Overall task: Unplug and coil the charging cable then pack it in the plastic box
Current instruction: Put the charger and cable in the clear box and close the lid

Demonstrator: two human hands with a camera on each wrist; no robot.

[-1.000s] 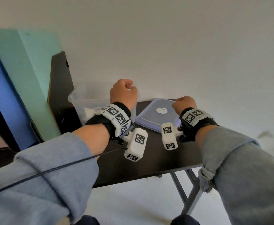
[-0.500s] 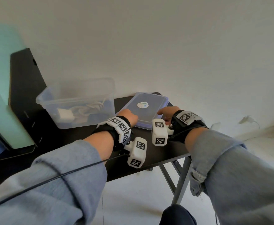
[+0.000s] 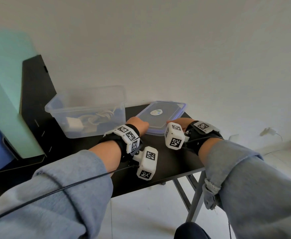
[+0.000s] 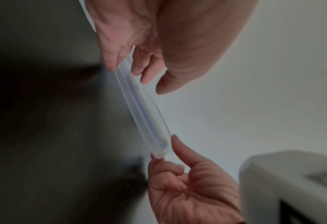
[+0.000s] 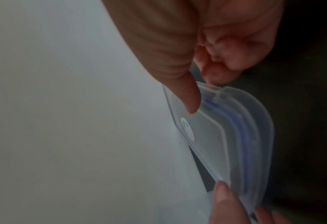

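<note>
The clear plastic box (image 3: 89,107) stands open on the black table (image 3: 167,163). Inside it lie the coiled white cable (image 3: 100,116) and its white charger block (image 3: 74,124). The box's lid (image 3: 162,116), translucent with a blue seal and a round sticker, lies flat to the right of the box. My left hand (image 3: 138,124) pinches the lid's near left corner. My right hand (image 3: 181,122) pinches its near right corner. In the left wrist view the left hand (image 4: 134,75) grips the lid's edge (image 4: 143,115). In the right wrist view the right hand (image 5: 201,97) has its thumb on the lid (image 5: 216,136) and fingers beneath.
A black upright panel (image 3: 34,94) and a pale green board (image 3: 6,83) stand left of the box. The wall runs close behind the table. The table's right edge lies just past the lid, with folding legs (image 3: 193,195) below. A white plug (image 3: 269,131) lies on the floor at right.
My left hand came down from above the box to the lid's near left corner. My right hand stayed at the lid's near right corner. The head view swung right, then left again.
</note>
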